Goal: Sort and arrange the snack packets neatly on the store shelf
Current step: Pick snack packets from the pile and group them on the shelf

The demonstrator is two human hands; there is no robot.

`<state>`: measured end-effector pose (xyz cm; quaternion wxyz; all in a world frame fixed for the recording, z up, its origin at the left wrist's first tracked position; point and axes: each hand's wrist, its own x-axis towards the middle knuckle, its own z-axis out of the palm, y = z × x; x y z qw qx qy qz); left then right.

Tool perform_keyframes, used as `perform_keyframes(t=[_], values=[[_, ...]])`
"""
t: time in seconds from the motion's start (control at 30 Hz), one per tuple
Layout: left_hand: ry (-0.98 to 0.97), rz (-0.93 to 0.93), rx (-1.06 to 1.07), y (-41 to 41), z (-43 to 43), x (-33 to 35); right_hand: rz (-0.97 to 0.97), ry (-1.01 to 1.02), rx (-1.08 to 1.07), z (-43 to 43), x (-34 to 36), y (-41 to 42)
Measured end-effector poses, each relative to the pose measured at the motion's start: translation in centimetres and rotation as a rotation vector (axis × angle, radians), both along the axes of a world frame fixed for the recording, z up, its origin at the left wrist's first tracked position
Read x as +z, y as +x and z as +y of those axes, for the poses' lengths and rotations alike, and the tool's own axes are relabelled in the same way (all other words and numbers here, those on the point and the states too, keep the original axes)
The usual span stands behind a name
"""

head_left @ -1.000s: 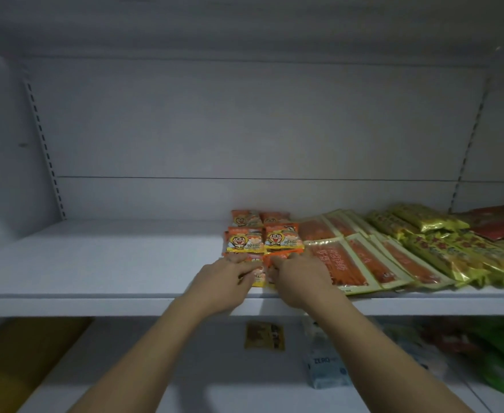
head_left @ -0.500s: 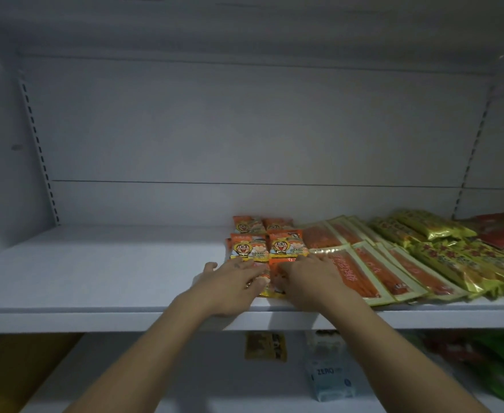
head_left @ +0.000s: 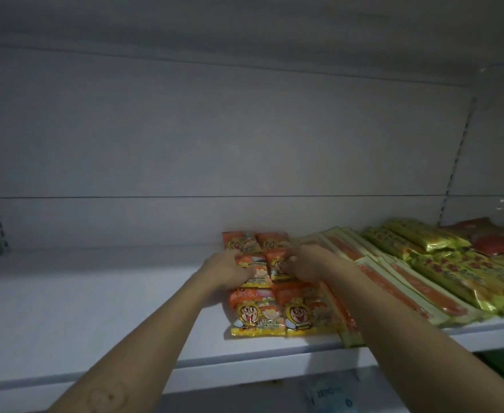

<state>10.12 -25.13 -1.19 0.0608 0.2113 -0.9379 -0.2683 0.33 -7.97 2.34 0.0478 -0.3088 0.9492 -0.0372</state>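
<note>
white shelf [head_left: 96,293], dim | left hand [head_left: 229,269], right hand [head_left: 310,265]: gripping middle-row orange packets [head_left: 253,263]

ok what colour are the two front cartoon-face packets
The small cartoon-face snack packets are orange above, yellow below; head view shows it best.

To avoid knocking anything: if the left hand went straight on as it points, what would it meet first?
Likely the rear orange cartoon-face plastic snack packet, just beyond the left hand; depth is unclear.
</note>
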Motion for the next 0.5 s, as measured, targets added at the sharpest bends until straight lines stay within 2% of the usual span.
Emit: perform_keyframes(t=[0.17,0.37,0.5], values=[[-0.010,0.021,-0.023,-0.4,0.1,-0.8,0.020,0.017,-0.012,-0.5,-0.6,-0.8],[-0.433,0.025,-0.176,0.8,-0.2,1.3,0.226,0.013,0.078,-0.3,1.3,0.7],[-0.509,-0.042,-0.224,0.2,0.1,1.6,0.210,0.074,0.102,-0.8,1.1,1.4]])
